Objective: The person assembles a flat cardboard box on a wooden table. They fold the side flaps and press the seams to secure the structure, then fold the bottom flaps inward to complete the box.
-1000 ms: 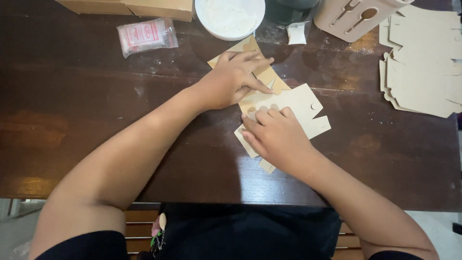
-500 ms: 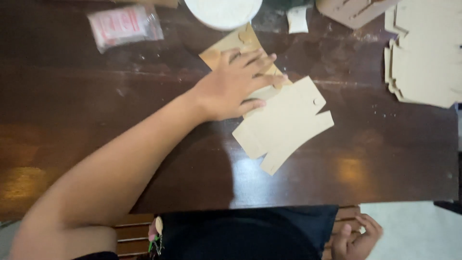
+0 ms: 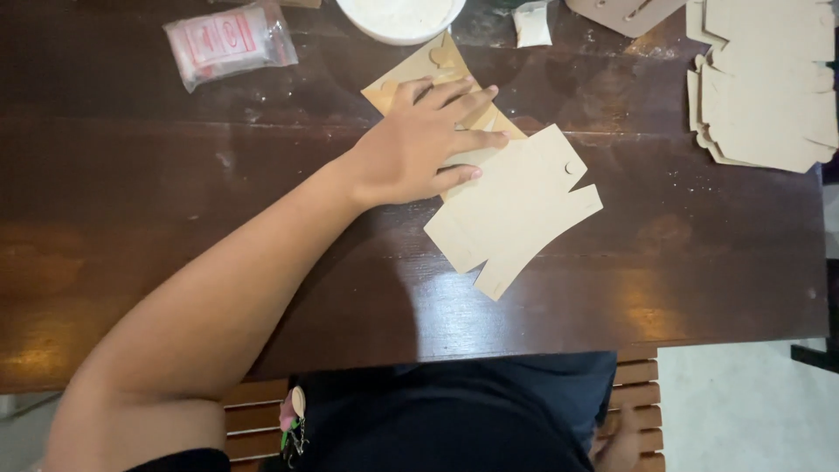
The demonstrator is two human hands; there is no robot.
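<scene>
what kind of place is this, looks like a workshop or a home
Probably a home craft or packing table: a dark wooden table with a stack of die-cut cardboard blanks, a white bowl, and the left hand pressing one flat cardboard blank.

- dark brown wooden table [image 3: 175, 262], glossy, light glare patches
- slatted wooden bench [image 3: 253, 411] below table edge
- pale floor [image 3: 743, 411] at lower right

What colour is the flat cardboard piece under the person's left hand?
Light tan, plain with no pattern: the cardboard piece under the left hand, seen in the head view.
</scene>
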